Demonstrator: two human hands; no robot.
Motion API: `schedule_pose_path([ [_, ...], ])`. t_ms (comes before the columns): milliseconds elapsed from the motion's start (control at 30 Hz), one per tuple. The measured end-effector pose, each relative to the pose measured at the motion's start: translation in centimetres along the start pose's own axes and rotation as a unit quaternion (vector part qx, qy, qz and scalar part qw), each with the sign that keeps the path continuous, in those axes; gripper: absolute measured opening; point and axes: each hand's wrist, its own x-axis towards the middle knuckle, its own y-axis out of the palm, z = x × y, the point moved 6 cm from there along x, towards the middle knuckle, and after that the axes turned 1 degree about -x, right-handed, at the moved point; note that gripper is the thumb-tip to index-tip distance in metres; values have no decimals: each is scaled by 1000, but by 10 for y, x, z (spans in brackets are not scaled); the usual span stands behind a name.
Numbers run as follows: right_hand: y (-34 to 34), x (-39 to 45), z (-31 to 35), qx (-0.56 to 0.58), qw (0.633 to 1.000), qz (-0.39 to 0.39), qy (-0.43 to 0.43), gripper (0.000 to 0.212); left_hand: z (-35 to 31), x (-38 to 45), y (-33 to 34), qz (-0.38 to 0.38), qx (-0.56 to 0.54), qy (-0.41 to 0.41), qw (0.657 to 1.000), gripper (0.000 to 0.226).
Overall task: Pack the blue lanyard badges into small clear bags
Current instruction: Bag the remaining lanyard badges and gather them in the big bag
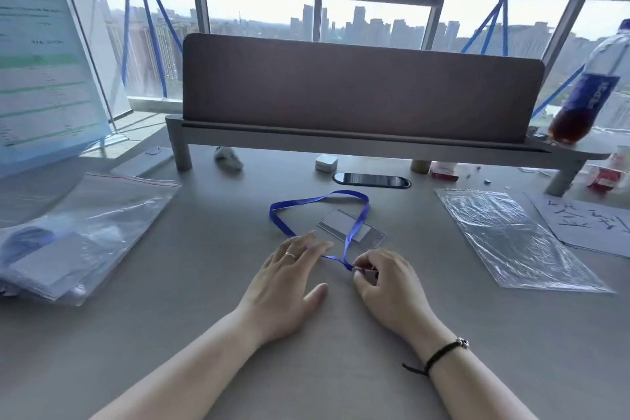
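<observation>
A blue lanyard lies in a loop on the grey desk, crossing a clear badge holder just beyond my hands. My right hand pinches the lanyard's metal clip end between thumb and fingers. My left hand lies flat with straight fingers pressing the strap to the desk. A small clear bag lies flat to the right. On the left, a big zip bag holds packed badges.
A raised shelf with a brown divider runs across the back. Under it lie a phone and a white charger. A cola bottle stands on the shelf's right end. A written sheet lies far right.
</observation>
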Motion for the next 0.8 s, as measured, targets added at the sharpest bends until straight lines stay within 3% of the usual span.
schedule_pose_path([
  [100, 4, -8, 21, 40, 995, 63, -63, 2, 0, -1, 5, 28, 16, 23, 999, 56],
  [200, 8, -15, 38, 129, 984, 97, -73, 3, 1, -1, 9, 30, 6, 50, 998, 32],
  [267, 6, -15, 37, 185, 976, 108, -47, 9, -1, -1, 7, 14, -50, 73, 996, 33],
  [333, 2, -9, 27, 243, 965, 103, 3, 11, 1, -4, -1, 23, -175, 43, 983, 40],
  [433, -7, -1, 9, 345, 929, 89, 99, 15, 6, -10, -13, 71, -329, -33, 941, 39],
  [567, -6, -4, 5, 493, 835, 157, 190, 13, 16, -11, -28, 16, -453, -121, 883, 62],
  [667, -4, -6, 4, 569, 777, 154, 222, 4, 15, -13, -35, -18, -573, -162, 803, 60],
  [733, -3, -7, 7, 585, 765, 153, 223, 5, 13, -15, -40, -34, -640, -192, 744, 49],
  [800, -1, -9, 8, 567, 782, 149, 209, 6, 10, -15, -46, -50, -674, -205, 708, 37],
])
